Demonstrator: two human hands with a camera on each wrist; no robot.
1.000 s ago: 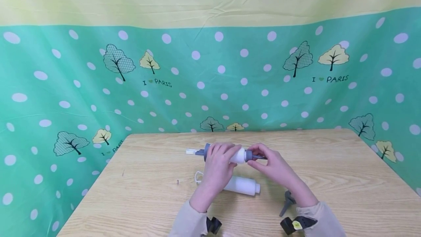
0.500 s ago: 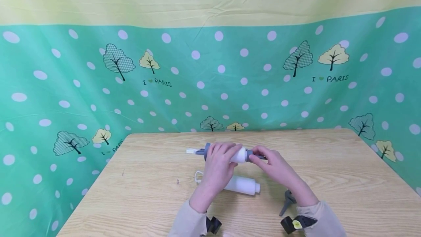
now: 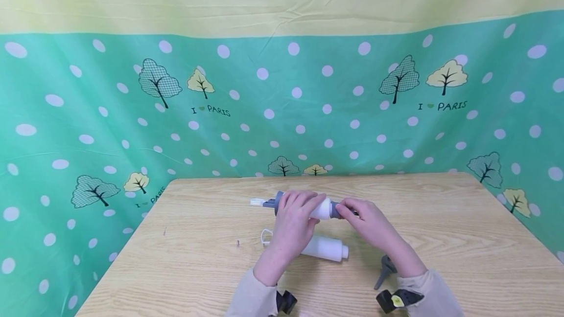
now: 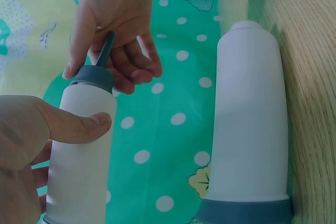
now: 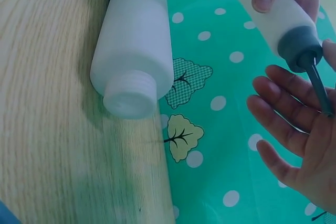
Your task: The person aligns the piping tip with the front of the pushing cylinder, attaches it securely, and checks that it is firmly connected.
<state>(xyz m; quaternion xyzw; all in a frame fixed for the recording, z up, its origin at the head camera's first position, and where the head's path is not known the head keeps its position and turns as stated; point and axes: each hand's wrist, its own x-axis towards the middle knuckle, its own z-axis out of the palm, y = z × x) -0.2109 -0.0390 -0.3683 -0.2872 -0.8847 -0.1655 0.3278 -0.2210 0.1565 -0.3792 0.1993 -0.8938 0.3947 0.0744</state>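
My left hand (image 3: 291, 224) grips a white plastic squeeze bottle (image 4: 81, 166) lengthwise, thumb across its front. The bottle is held nearly level above the far half of the table in the head view. A grey band with a grey and white clip-like part (image 3: 264, 203) sticks out at its left end. On its right end sits a grey nozzle cap (image 4: 93, 77) with a thin spout. My right hand (image 3: 372, 221) pinches this cap between thumb and index finger. In the right wrist view the spout points into its palm, the other fingers loosely spread.
A second white bottle (image 3: 323, 248) lies closer to me, its threaded neck bare and a white loop (image 3: 266, 237) at its left end. Another grey nozzle cap (image 3: 386, 270) lies by the right forearm. A tiny dark bit (image 3: 238, 243) is on the wooden table (image 3: 198, 268).
The right thumb has moved up from below onto the side of the nozzle cap, and the right fingers have drawn in around it. The left hand's grip stays nearly the same.
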